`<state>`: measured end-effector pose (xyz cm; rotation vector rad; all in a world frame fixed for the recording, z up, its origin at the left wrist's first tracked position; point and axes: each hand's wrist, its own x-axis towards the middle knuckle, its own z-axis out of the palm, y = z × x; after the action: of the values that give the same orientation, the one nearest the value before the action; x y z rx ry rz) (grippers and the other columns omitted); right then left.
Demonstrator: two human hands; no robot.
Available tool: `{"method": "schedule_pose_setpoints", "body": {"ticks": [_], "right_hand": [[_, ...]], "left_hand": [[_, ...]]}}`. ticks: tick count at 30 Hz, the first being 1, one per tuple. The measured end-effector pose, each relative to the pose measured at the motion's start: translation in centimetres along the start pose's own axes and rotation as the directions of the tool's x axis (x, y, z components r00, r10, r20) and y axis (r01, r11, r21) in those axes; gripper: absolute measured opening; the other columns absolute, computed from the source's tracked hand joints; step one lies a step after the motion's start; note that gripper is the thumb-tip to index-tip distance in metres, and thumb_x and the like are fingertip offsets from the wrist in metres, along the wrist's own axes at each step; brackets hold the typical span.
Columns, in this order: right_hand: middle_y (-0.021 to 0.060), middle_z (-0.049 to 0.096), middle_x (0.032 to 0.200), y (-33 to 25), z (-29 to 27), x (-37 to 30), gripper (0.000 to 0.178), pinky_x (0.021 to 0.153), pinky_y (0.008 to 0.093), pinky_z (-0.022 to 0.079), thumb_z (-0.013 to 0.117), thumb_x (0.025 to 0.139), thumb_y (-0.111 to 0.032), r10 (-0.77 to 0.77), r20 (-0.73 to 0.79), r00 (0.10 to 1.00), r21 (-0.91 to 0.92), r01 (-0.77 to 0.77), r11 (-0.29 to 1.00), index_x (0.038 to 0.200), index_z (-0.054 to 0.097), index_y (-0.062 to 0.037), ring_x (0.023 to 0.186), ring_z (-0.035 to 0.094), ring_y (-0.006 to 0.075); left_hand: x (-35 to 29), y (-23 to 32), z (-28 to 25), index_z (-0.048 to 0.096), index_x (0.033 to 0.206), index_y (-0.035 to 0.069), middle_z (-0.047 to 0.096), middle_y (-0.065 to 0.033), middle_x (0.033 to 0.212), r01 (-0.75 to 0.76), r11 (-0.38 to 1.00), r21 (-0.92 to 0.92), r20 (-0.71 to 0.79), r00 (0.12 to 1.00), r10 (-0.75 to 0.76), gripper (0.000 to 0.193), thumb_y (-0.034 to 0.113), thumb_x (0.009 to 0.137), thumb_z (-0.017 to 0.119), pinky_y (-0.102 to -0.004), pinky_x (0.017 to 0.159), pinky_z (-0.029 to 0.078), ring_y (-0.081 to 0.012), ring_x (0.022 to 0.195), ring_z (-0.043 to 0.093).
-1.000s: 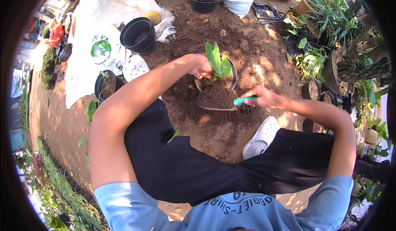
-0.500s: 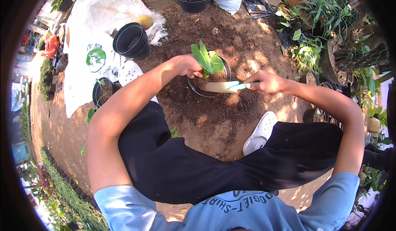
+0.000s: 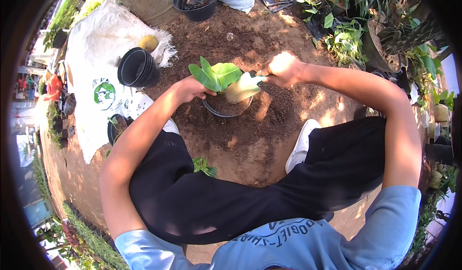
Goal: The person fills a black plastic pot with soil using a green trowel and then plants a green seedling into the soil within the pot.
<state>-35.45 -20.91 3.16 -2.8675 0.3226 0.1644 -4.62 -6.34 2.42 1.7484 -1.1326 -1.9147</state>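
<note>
A small broad-leaved green plant (image 3: 214,76) stands in a round black pot (image 3: 228,115) of soil, on the ground between my feet. My left hand (image 3: 192,88) is closed round the base of the plant, at the pot's left side; the leaves partly hide the grip. In my right hand (image 3: 284,69) is the handle of a garden trowel (image 3: 243,89), held above the pot's far right side. The trowel's pale blade slants down and left, over the soil beside the stem. Whether its tip is in the soil I cannot tell.
Stacked black pots (image 3: 139,67) and a yellowish round fruit (image 3: 148,43) rest on a white sack (image 3: 103,39) at left. A black pot of dry matter (image 3: 195,4) stands at the far side. Potted plants (image 3: 346,46) crowd the right. Loose dark soil (image 3: 269,125) surrounds the pot.
My right hand has risen and tilted the trowel from nearly flat to a downward slant across the pot. The plant's leaves lean further left. The whole view has shifted slightly.
</note>
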Motion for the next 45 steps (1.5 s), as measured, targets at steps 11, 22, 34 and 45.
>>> {"method": "schedule_pose_setpoints", "body": {"ticks": [11, 22, 34, 45], "right_hand": [[0.0109, 0.07, 0.081, 0.7, 0.6, 1.1, 0.017, 0.071, 0.0424, 0.057, 0.07, 0.082, -0.022, -0.047, 0.024, 0.999, -0.19, 0.05, 0.98, 0.076, 0.071, -0.0068, 0.079, 0.07, 0.0328], [0.0099, 0.07, 0.078, -2.5, 0.1, -0.5, 0.02, 0.061, 0.04, 0.055, 0.069, 0.09, -0.028, 0.056, 0.029, 0.998, 0.054, -0.058, 0.997, 0.087, 0.076, -0.0096, 0.068, 0.069, 0.028], [0.0134, 0.071, 0.077, -2.2, -3.3, 2.2, 0.02, 0.066, 0.0445, 0.055, 0.065, 0.083, -0.029, 0.013, 0.087, 0.996, -0.016, -0.012, 1.0, 0.087, 0.075, -0.0115, 0.074, 0.069, 0.0346], [0.0134, 0.069, 0.073, -1.7, 0.0, 1.0, 0.01, 0.058, 0.0421, 0.056, 0.067, 0.079, -0.016, -0.078, -0.071, 0.994, -0.175, 0.065, 0.982, 0.078, 0.073, -0.0073, 0.062, 0.068, 0.0317]], "left_hand": [[-1.3, 1.1, 2.1, 0.068, 0.109, 0.013, 0.07, 0.0022, 0.099, -0.032, 0.999, -0.005, -0.116, 0.993, 0.031, 0.02, 0.028, 0.096, 0.064, -0.0273, 0.068, 0.043, -0.0083, 0.086, 0.06], [-1.1, 2.0, 2.0, 0.068, 0.109, 0.012, 0.069, 0.0013, 0.097, -0.047, 0.999, 0.013, -0.098, 0.994, 0.048, 0.02, 0.026, 0.095, 0.065, -0.026, 0.067, 0.042, -0.0095, 0.085, 0.062], [-0.4, 0.6, 0.7, 0.067, 0.112, 0.015, 0.067, 0.0025, 0.098, -0.096, 0.99, 0.108, -0.085, 0.991, 0.105, 0.024, 0.031, 0.094, 0.065, -0.0276, 0.064, 0.041, -0.0086, 0.085, 0.061], [0.0, 1.2, 1.3, 0.066, 0.116, 0.016, 0.066, 0.003, 0.103, -0.05, 0.993, 0.103, -0.056, 0.997, 0.056, 0.027, 0.032, 0.095, 0.063, -0.0273, 0.063, 0.04, -0.009, 0.085, 0.06]]}}
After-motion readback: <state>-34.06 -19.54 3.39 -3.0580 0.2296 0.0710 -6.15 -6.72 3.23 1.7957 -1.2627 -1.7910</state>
